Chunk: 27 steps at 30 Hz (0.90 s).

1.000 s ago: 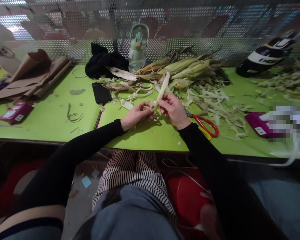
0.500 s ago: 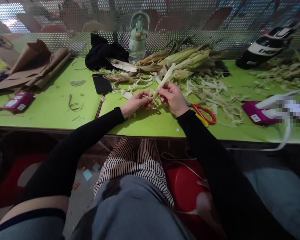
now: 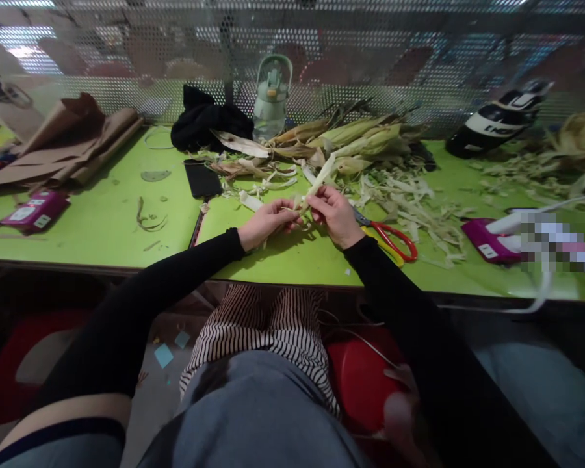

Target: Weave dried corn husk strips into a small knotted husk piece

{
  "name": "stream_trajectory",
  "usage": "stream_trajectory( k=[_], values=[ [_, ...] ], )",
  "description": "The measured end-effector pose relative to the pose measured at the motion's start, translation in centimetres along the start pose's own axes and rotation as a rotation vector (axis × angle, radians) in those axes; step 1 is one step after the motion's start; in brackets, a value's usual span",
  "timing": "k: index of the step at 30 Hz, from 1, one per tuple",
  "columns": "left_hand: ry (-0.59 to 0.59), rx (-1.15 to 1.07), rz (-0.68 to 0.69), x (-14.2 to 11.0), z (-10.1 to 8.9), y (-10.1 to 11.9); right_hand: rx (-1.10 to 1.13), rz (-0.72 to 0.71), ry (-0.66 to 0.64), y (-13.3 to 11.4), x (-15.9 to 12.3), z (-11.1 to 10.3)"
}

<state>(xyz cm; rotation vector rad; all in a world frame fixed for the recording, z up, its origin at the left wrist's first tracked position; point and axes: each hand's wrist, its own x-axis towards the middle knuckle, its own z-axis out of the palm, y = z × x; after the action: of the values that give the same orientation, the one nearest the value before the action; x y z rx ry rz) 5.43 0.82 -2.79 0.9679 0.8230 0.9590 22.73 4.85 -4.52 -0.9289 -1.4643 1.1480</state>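
Between my two hands is a pale corn husk strip [image 3: 325, 173], its free end slanting up and away over the table. My right hand [image 3: 336, 214] pinches it from the right side. Close beside it, my left hand [image 3: 272, 223] has its fingers closed on the lower end, where the husk looks folded or twisted; the fingertips partly hide that end. Scissors [image 3: 392, 240] with red and yellow handles lie just right of my right wrist. Beyond my hands rests a pile of corn husks [image 3: 365, 138], with torn husk scraps [image 3: 419, 208] spread to the right.
A black phone [image 3: 203, 179], a black cloth [image 3: 209, 123] and a green bottle [image 3: 272, 97] stand or lie behind. At right are a black bottle [image 3: 492, 127] and a purple power strip [image 3: 492, 244]. Brown paper [image 3: 78, 140] and another purple power strip [image 3: 36, 211] lie left.
The whole view has shifted, so the table sits lower in the picture. My hands keep the same hold on the husk, with barely any visible movement.
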Motion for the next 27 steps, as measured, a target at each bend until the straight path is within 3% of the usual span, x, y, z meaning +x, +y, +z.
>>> stream_trajectory(
  k=[27],
  values=[
    [0.007, 0.006, -0.017, -0.27, 0.12, 0.09, 0.039, 0.027, 0.022, -0.28, -0.66, 0.53]
  ],
)
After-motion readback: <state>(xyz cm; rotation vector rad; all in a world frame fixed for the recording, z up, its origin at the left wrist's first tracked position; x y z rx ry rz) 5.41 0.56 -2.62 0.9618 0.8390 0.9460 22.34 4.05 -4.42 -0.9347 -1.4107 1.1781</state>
